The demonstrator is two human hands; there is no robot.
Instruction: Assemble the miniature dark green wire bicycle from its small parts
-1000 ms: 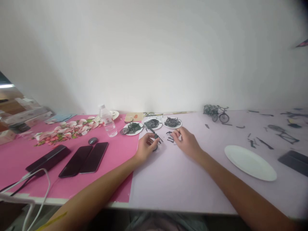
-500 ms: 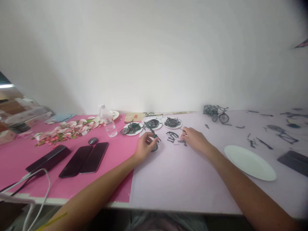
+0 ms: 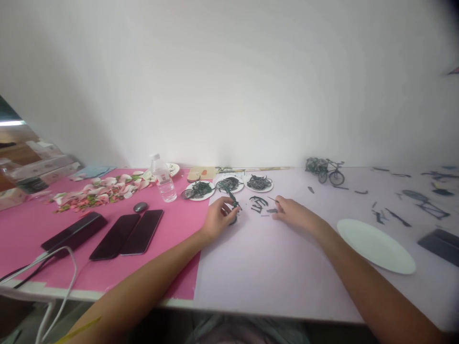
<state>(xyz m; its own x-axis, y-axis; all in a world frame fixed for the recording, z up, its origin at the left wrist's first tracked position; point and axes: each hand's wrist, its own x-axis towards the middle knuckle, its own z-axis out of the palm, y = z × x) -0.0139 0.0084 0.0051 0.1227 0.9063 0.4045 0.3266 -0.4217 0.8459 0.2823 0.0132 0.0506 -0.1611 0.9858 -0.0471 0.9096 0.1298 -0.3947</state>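
My left hand (image 3: pixel 218 218) is curled round a small dark green model bicycle frame (image 3: pixel 232 200) with a wheel under it, held just above the pale lilac table sheet (image 3: pixel 265 258). My right hand (image 3: pixel 291 212) rests on the sheet to the right, its fingers pinched on a thin dark pin-like piece (image 3: pixel 272 199). Between the hands lie several loose dark parts (image 3: pixel 258 203). Three small white plates of dark parts (image 3: pixel 257 182) stand just beyond the hands.
A water bottle (image 3: pixel 163 178), a grey mouse (image 3: pixel 140 207), two phones (image 3: pixel 128 233) and a dark case (image 3: pixel 74 231) lie on the pink sheet at left. A finished model bicycle (image 3: pixel 332 173), an empty white plate (image 3: pixel 376 245) and scattered parts are at right.
My right hand has drawn away to the right from the loose parts with a thin piece pinched in it. My left hand has lifted the frame a little.
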